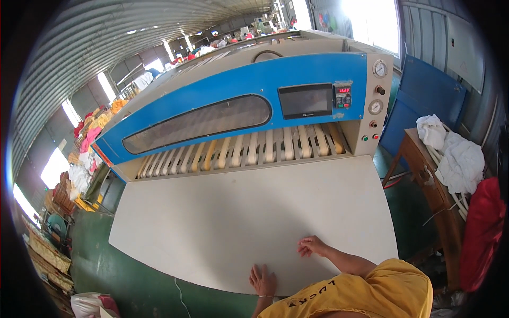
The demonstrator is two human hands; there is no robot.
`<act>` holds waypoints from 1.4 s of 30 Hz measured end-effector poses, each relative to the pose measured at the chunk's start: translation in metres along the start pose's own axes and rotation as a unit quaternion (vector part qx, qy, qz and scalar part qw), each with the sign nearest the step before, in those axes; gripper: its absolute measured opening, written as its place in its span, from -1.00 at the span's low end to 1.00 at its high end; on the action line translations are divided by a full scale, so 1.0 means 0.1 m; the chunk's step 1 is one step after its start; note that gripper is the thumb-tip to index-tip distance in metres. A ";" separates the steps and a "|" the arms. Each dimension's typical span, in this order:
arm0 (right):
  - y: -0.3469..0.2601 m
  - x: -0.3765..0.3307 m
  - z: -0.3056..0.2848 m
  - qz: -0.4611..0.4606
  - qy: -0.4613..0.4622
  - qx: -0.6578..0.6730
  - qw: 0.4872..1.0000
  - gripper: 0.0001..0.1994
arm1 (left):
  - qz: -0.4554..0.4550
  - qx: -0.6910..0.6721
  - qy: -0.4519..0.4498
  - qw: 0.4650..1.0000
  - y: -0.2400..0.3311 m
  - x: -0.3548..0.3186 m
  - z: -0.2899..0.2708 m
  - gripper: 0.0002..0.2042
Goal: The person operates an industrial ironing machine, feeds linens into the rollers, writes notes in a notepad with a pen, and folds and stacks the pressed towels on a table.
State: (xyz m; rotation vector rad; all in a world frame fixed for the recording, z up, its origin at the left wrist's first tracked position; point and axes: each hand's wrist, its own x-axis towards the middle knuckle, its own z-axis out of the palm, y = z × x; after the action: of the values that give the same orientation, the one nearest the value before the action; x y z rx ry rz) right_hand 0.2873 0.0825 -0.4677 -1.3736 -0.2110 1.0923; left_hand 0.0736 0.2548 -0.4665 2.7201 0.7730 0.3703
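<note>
My left hand (263, 280) lies with its fingers spread at the near edge of a wide white table (212, 212), touching it and holding nothing. To its right and a little farther in, my right hand (313, 246) is over the same white surface, its fingers loosely bent and apart, with nothing in them. Whether the right hand touches the surface I cannot tell. The table leads up to a large machine with a blue front panel (212, 95). A row of pale belts (238, 150) runs along the opening beneath that panel.
On the machine are a dark screen (306, 100), a small keypad and round gauges (379, 68). White cloths (457, 153) top a wooden desk (442, 212) at right, beside red fabric (482, 238). Piled laundry (87, 143) stands far left. A thin cord (182, 297) crosses the green floor.
</note>
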 end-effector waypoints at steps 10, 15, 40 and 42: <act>-0.05 -0.03 0.04 0.005 0.002 -0.029 1.000 -0.74 | 0.008 0.013 0.029 0.999 -0.06 -0.02 0.06 -0.50; 0.00 0.01 0.00 -0.005 -0.003 -0.026 1.000 -0.72 | 0.014 0.018 0.034 0.999 -0.04 -0.01 0.05 -0.50; 0.01 -0.01 0.02 -0.013 0.001 -0.027 1.000 -0.74 | 0.019 0.015 0.036 0.999 -0.06 -0.03 0.06 -0.50; 0.00 -0.01 0.02 -0.011 0.000 -0.024 1.000 -0.74 | 0.022 0.008 0.030 0.999 -0.04 -0.03 0.02 -0.50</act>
State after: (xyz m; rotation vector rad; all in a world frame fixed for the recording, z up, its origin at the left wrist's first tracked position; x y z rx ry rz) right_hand 0.2855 0.0832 -0.4674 -1.4095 -0.2539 1.0746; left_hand 0.0696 0.2561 -0.4708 2.7569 0.7360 0.4596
